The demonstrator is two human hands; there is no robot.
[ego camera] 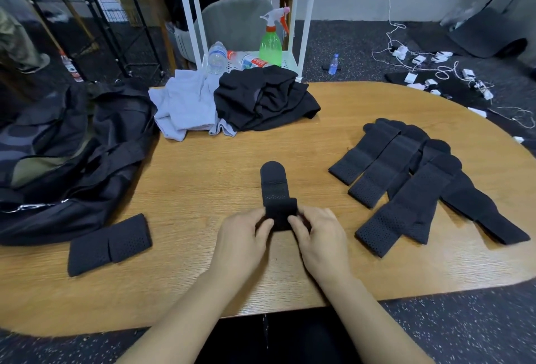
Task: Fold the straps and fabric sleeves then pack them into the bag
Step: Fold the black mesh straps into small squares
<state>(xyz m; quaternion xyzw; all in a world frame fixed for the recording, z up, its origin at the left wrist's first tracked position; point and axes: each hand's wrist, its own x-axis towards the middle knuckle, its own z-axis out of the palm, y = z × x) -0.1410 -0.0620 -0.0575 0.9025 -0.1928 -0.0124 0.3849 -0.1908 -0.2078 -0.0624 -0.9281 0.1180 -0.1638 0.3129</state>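
Rolling a black strap [275, 189] at the near middle of the wooden table [203, 160]. Head view: the left hand [240, 242] and right hand [319, 242] pinch the folded near end between thumb and curled fingers, one on each side, both equally close. The strap's long axis runs straight away from the person; its rounded tab lies flat at the far end, so the next fold would likely travel forward, away from the fingers. The material is a soft, perforated, matte weave that should crease easily and may spring open if released. One folded strap [108, 243] lies near left, just beside the open black bag [72, 160]. The unfolded straps [420, 183] overlap in a fan to the right. A pale garment [185, 105] and a black garment [264, 99] lie crumpled at the far edge.
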